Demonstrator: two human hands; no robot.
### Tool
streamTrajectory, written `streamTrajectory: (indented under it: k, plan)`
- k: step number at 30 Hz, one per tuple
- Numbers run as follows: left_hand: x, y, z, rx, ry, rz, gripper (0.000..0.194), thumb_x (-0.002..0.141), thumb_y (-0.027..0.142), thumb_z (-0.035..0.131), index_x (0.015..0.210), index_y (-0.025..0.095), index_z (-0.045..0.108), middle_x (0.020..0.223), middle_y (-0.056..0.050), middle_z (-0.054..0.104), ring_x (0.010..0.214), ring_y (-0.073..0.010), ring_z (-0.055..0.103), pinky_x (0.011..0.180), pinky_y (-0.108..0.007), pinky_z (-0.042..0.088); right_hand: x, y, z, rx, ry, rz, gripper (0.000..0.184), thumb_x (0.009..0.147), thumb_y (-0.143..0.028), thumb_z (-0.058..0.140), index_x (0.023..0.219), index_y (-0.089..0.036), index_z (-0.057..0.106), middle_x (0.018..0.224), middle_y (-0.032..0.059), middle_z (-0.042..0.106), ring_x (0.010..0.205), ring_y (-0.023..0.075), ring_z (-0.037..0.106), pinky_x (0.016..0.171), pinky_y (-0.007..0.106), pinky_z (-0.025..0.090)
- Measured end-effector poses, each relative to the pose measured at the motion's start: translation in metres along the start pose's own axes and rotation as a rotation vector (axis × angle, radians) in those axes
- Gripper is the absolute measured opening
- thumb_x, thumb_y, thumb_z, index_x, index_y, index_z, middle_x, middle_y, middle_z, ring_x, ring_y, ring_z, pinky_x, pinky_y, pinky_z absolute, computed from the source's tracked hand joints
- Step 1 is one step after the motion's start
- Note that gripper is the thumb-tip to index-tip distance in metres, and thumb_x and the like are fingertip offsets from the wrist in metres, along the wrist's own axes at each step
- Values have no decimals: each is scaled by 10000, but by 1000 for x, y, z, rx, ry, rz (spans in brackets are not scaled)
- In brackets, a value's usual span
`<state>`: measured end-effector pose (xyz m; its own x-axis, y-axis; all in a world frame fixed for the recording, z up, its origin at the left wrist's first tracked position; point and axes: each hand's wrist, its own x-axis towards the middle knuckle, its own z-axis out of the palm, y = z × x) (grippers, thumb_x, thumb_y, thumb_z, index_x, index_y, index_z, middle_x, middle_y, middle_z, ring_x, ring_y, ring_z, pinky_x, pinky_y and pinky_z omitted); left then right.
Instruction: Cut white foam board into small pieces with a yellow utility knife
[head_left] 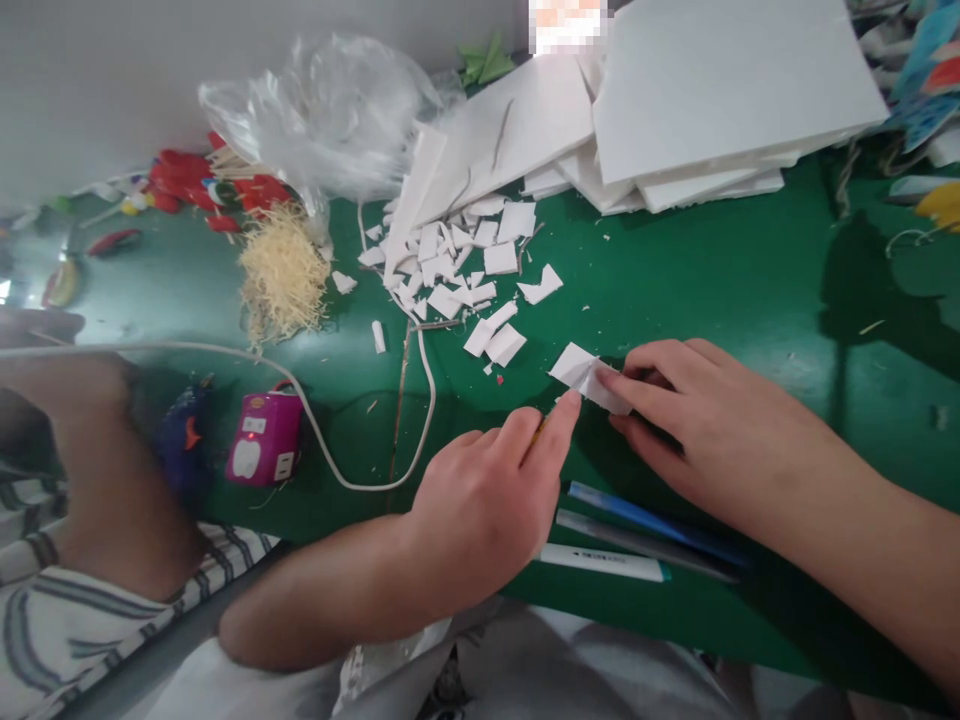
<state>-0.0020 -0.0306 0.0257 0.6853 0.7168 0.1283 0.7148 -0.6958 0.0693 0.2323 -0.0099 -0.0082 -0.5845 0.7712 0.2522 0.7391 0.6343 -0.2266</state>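
Right hand [697,405] pinches white piece [574,367] at one end, over green table [675,260]. Left hand [491,490] wrapped round slim yellow tool [538,431]; its tip is hidden from me, perhaps blade. If so, slip could nick right fingertips, set close by. White piece looks thin: heavy push could tear it, loose pinch could let it skid. White marker [615,563] beside left hand could roll if my wrist brushes it.

Green table [675,260], magenta adapter [264,438]
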Motion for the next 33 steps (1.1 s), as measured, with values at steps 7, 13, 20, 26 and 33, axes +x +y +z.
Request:
streamTrajectory:
  k: [7, 13, 20, 26, 33]
  plan:
    - [4, 5, -2, 25, -8, 11, 456, 976, 54, 498, 1415, 44, 619, 835, -17, 713, 549, -140, 624, 451, -305, 496, 0, -4, 2, -36, 24, 37, 290, 1019, -192, 485, 1118, -159, 755, 960, 115, 698, 796, 212, 607, 665, 342, 499]
    - [5, 8, -4, 39, -22, 18, 486, 934, 48, 531, 1409, 25, 635, 814, -21, 691, 517, -148, 597, 437, -307, 497, 0, -10, 5, -121, 65, 45, 302, 1053, -214, 476, 1084, -122, 762, 930, 122, 714, 764, 210, 591, 622, 328, 498]
    - [2, 12, -9, 88, -31, 27, 476, 923, 41, 510, 1373, -6, 660, 742, -7, 638, 491, -134, 566, 404, -280, 470, 0, -19, 7, -193, 73, 57, 271, 1028, -187, 529, 1108, -85, 768, 907, 134, 679, 773, 216, 549, 668, 358, 503]
    - [-5, 16, -15, 106, -74, 38, 492, 905, 31, 483, 1359, -42, 658, 745, -27, 664, 494, -123, 601, 398, -247, 482, 1, -19, 6, -211, 70, 53, 237, 1018, -177, 553, 1082, -97, 766, 896, 122, 664, 764, 212, 529, 654, 329, 486]
    - [-15, 18, -20, 130, -164, 59, 548, 867, 13, 433, 1368, -87, 632, 792, -88, 720, 507, -139, 644, 382, -235, 490, 2, -18, 6, -226, 58, 39, 251, 1023, -168, 531, 1093, -116, 766, 898, 122, 673, 767, 212, 539, 689, 335, 494]
